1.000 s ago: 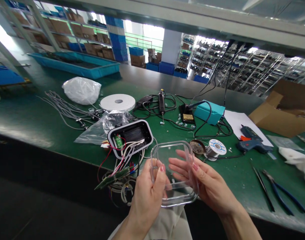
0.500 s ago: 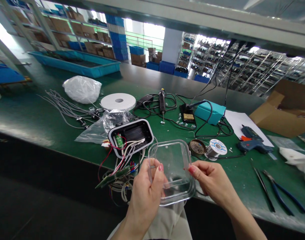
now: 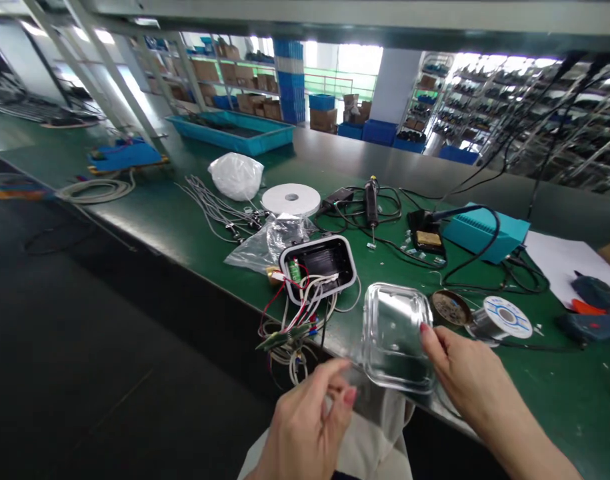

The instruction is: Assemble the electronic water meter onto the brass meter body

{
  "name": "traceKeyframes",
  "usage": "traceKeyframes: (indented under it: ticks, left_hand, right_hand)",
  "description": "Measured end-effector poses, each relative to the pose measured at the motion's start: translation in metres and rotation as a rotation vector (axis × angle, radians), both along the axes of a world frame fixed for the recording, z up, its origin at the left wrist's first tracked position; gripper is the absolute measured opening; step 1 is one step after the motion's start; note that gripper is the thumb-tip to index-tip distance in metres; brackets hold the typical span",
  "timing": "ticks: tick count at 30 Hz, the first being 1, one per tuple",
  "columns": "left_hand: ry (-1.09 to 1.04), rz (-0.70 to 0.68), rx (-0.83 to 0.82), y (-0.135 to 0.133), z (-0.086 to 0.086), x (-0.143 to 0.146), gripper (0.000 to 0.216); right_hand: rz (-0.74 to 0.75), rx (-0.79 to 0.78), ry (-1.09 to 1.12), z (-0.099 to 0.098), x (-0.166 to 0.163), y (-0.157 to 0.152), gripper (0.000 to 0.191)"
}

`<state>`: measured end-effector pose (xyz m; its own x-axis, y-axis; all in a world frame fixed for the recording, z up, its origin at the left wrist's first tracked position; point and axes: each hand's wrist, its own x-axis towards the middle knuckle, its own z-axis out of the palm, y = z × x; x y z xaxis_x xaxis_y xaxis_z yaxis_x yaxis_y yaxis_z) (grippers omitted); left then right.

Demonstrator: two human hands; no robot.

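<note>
A clear plastic cover (image 3: pixel 395 337) with rounded corners is gripped at its right edge by my right hand (image 3: pixel 465 370), near the front edge of the bench. My left hand (image 3: pixel 315 417) is off the cover, to its lower left, fingers loosely curled and apart with nothing in them. Left of the cover lies a black housing (image 3: pixel 329 257) with a grey rim, a green cell (image 3: pixel 295 270) inside it. White, red and black wires run out of the housing to a green circuit board (image 3: pixel 285 335) at the bench edge.
Behind stand a solder spool (image 3: pixel 505 317), a round tin (image 3: pixel 451 308), a teal soldering station (image 3: pixel 487 233) and an electric screwdriver (image 3: pixel 371 203). A white tape roll (image 3: pixel 272 199), plastic bag (image 3: pixel 265 243), grey cables (image 3: pixel 212 203) and glue gun (image 3: pixel 595 327) lie around. A blue tray (image 3: pixel 235 137) is at the back.
My left hand has let go of the clear cover and moved down and away from it. My right hand still holds the cover's right edge. The view has turned left.
</note>
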<state>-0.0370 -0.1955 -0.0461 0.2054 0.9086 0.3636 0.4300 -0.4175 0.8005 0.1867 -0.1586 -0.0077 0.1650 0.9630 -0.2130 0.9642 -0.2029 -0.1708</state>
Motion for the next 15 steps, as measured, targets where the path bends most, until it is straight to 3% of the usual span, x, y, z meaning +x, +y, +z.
traceKeyframes:
  ticks: [2,4,6,7,10,15]
  left_hand:
    - [0.030,0.097,0.135,-0.010,-0.012,-0.024,0.015]
    - [-0.009,0.319,0.127,-0.013,-0.026,-0.046,0.014]
    - [-0.123,0.537,0.021,-0.007,-0.040,-0.060,0.009]
    - [-0.171,0.575,-0.054,-0.002,-0.046,-0.064,0.018]
    - [-0.221,0.475,-0.221,0.015,-0.059,-0.067,0.033]
    - [-0.190,0.322,-0.182,0.028,-0.061,-0.064,0.022]
  right_hand:
    - [0.039,-0.062,-0.148,0.000,0.000,0.007,0.049]
    - [0.068,-0.096,-0.214,-0.001,-0.006,0.014,0.050]
    - [0.072,-0.115,-0.227,-0.002,-0.013,0.020,0.052]
    - [0.071,-0.125,-0.225,-0.003,-0.017,0.022,0.053]
    - [0.048,-0.128,-0.239,-0.005,-0.024,0.024,0.056]
    - [0.034,0.123,-0.307,-0.003,-0.015,0.017,0.043]
